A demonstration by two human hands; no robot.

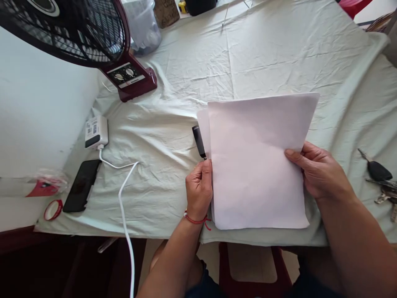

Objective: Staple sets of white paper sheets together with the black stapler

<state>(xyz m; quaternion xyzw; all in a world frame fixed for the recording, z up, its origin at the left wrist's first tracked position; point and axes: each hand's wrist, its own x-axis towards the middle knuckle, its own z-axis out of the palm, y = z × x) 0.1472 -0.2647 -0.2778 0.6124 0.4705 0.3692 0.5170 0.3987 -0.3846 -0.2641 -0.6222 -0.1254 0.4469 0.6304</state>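
Note:
A large white sheet of paper point(257, 165) with rounded corners is held over the table's front part. Behind its left side another white sheet point(204, 128) peeks out. My left hand point(200, 186), with a red string on the wrist, is closed at the papers' left edge, thumb up; its fingertips are hidden. At the right edge my right hand point(319, 171) pinches the paper, thumb on top and fingers underneath. A slim black object point(198, 142) with a small metal end sticks out just above my left thumb; its kind is unclear.
A dark red fan point(138, 78) stands at the back left. Nearer are a white power adapter point(96, 131), its white cable point(124, 207), a black phone point(81, 186) and a red tape roll point(53, 210). Keys point(380, 170) lie at the right. A pale cloth point(263, 54) covers the table.

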